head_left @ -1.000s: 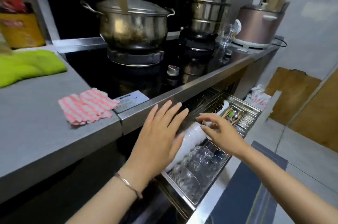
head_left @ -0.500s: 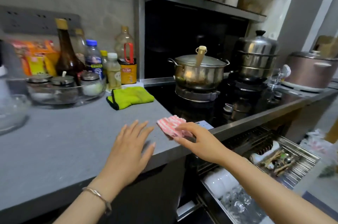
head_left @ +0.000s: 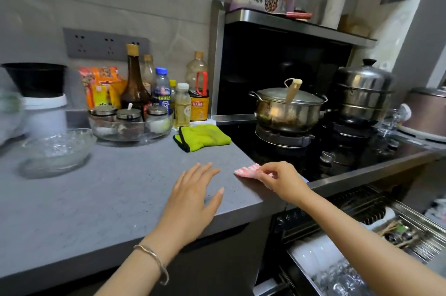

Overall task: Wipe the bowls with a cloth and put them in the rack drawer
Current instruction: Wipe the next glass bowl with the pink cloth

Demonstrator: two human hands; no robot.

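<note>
Cloth [head_left: 247, 171] (pink-striped); long axis left-right

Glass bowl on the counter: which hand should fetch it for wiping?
Left, probably. The left hand is open, holds nothing and is over the counter on the side of the bowl. The right hand pinches the cloth, farther away.

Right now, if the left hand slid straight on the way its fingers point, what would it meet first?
Probably the green cloth, across a stretch of bare counter from the left hand; depth is unclear, so it might only clip the cloth's right edge.
</note>
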